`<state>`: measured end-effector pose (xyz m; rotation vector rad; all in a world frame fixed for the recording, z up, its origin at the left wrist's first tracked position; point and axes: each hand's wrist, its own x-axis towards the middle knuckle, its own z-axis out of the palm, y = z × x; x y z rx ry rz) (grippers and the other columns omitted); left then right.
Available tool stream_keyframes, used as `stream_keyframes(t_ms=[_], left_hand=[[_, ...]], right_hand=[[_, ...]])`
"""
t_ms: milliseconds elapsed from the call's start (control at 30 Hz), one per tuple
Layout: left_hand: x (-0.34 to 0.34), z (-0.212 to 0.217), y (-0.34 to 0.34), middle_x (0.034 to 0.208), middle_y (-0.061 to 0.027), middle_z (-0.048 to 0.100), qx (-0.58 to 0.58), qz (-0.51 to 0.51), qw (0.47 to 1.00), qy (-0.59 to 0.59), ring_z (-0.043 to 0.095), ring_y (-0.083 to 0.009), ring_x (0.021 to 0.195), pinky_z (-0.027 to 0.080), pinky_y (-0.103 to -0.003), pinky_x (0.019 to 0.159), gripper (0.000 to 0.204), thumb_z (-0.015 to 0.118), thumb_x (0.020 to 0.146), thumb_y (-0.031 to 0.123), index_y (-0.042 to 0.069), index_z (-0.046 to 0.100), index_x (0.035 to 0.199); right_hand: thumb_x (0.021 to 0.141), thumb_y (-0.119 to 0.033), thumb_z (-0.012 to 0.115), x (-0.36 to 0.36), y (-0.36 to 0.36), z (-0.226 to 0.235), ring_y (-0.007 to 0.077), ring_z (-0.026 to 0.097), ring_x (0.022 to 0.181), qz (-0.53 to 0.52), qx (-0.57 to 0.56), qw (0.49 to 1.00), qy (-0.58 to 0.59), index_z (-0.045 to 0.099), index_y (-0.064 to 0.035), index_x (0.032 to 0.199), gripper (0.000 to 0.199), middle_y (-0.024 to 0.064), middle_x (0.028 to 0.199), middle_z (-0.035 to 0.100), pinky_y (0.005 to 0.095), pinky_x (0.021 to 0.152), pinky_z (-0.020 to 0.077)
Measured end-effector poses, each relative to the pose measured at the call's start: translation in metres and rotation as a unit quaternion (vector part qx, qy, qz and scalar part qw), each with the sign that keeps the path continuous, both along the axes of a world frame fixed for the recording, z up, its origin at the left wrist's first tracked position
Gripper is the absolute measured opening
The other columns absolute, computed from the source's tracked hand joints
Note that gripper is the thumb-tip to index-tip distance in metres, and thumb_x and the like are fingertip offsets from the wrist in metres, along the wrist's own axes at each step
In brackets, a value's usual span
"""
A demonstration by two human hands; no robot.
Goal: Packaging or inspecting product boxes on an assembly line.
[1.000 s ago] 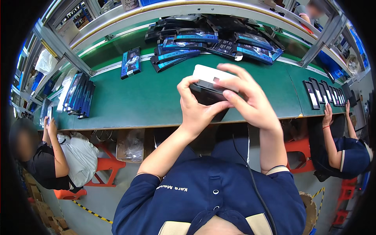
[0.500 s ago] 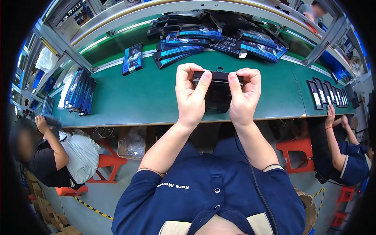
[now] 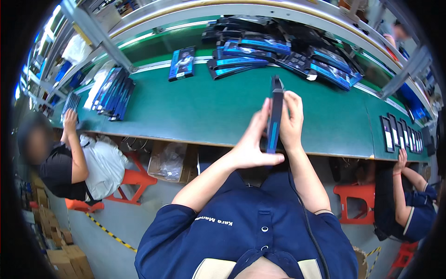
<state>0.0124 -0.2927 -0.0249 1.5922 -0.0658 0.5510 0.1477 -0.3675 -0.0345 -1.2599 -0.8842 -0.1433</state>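
Observation:
A thin black box (image 3: 275, 118) with a blue stripe stands on its narrow edge between my hands, above the green table near its front edge. My right hand (image 3: 292, 122) grips it from the right, fingers bent along that side. On the other side my left hand (image 3: 253, 139) lies along the box with fingers spread and slightly blurred, its thumb reaching past the near end. A grey angled piece, perhaps a flap, shows at the box's far end; the contents are hidden.
A heap of similar boxes (image 3: 251, 44) lies at the back, with a single box (image 3: 182, 63) left of it. Several stand stacked (image 3: 114, 95) at the left. Flat dark pieces (image 3: 395, 132) lie at the right. Co-workers sit on both sides; a carton (image 3: 169, 160) stands below the table.
The box has turned from facing me broadside to edge-on. My left hand has shifted from its upper corner to along its side. The whole view has swung slightly left.

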Motion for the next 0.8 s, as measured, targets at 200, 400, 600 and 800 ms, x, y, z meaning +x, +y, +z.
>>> stream_keyframes(t_ms=[200,400,600,800], left_hand=[[-0.072,0.025,0.124,0.139,-0.0203,0.047,0.399,0.613,0.629,0.262,0.047,-0.0409,0.120,0.033,-0.056,0.104,0.084,0.080,0.060,0.045,0.017,0.058,0.136],[-0.110,-0.030,0.263,0.139,-0.0170,0.048,0.522,0.585,0.436,0.442,0.042,-0.0418,0.128,0.029,-0.064,0.102,0.046,0.073,0.077,0.034,0.010,0.067,0.116],[-0.050,-0.038,0.274,0.161,-0.0142,0.023,0.575,0.465,0.600,0.306,0.023,-0.0392,0.146,0.017,-0.066,0.113,0.071,0.050,0.093,0.056,0.023,0.031,0.153],[-0.043,-0.001,0.196,0.140,-0.0181,0.046,0.535,0.397,0.649,0.369,0.037,-0.0399,0.135,0.019,-0.061,0.114,0.071,0.056,0.089,0.058,0.011,0.048,0.142]], right_hand=[[0.079,-0.016,0.075,0.002,-0.009,-0.015,0.0302,0.058,0.105,-0.038,-0.247,0.962,-0.111,0.070,-0.0044,0.096,0.021,0.0124,0.109,0.064,0.0404,0.093,0.0464],[0.081,-0.021,0.073,0.000,0.001,-0.015,0.0278,0.057,0.106,-0.032,-0.304,0.935,-0.178,0.071,-0.0069,0.093,0.018,0.0090,0.104,0.065,0.0395,0.090,0.0444],[0.082,-0.020,0.073,-0.003,0.002,-0.011,0.0286,0.056,0.109,-0.009,-0.315,0.928,-0.198,0.070,-0.0055,0.094,0.019,0.0092,0.107,0.064,0.0403,0.093,0.0440],[0.082,-0.014,0.072,-0.002,-0.009,-0.009,0.0279,0.060,0.101,-0.024,-0.284,0.944,-0.168,0.070,-0.0035,0.091,0.014,0.0098,0.100,0.067,0.0376,0.088,0.0490]])
